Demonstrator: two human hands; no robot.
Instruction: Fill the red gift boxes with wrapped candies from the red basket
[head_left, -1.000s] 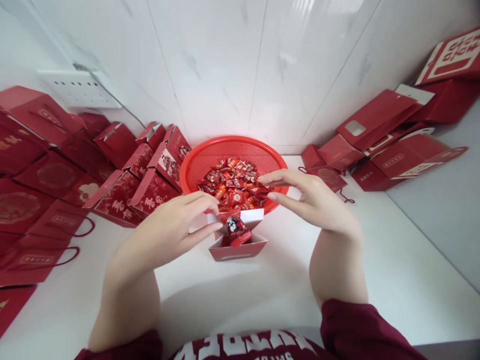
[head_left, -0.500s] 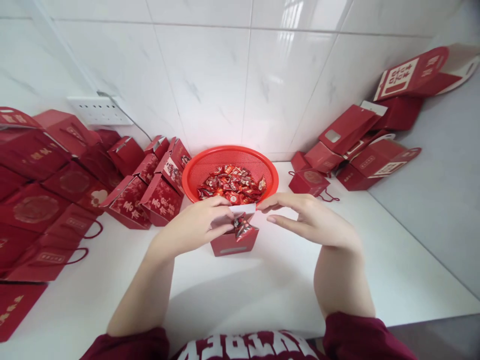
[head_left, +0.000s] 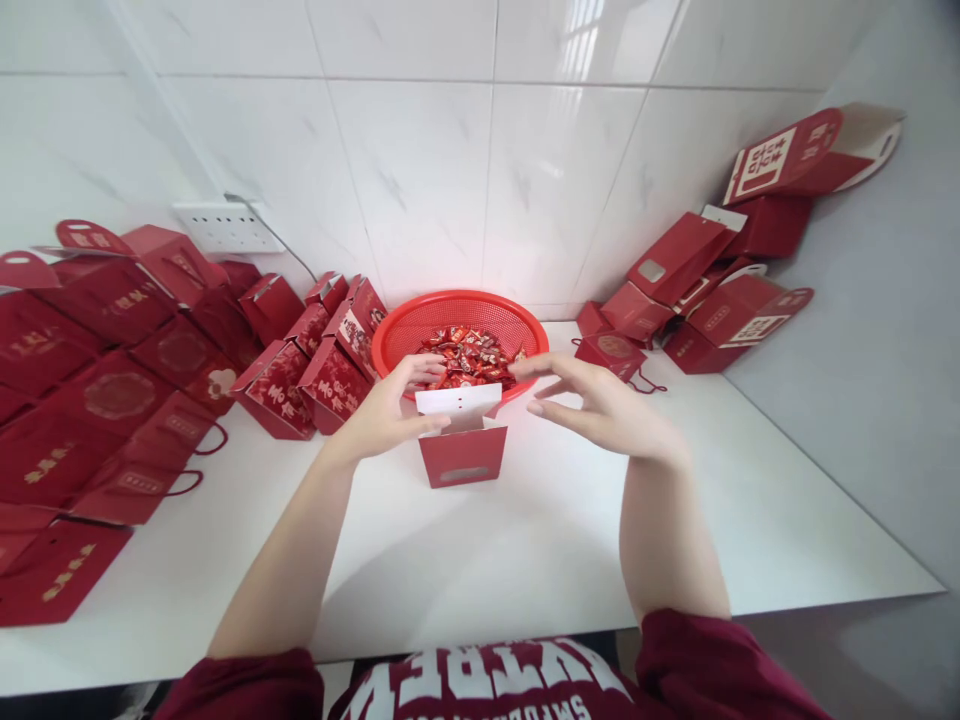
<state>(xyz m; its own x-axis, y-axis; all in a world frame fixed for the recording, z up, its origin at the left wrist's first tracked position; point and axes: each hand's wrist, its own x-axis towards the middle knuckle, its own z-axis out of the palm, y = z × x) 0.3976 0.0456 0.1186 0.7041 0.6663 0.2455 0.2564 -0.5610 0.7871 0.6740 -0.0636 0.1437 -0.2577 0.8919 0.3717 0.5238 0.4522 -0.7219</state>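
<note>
1. Left hand (head_left: 390, 405), spread, has its thumb over the box's flap (head_left: 476, 400), contact unclear; a nudge there could crease the card
2. Box (head_left: 463, 457) stands upright on the table (head_left: 525, 540), just before the basket (head_left: 386, 340); shoved back, it could catch the rim and jolt the sweets (head_left: 480, 355)
3. Right hand (head_left: 607, 405), also spread, hangs beside the box; a careless sweep inward could tip it
4. Box looks plain red, open-topped, raised flap white inside with small dark holes
</note>
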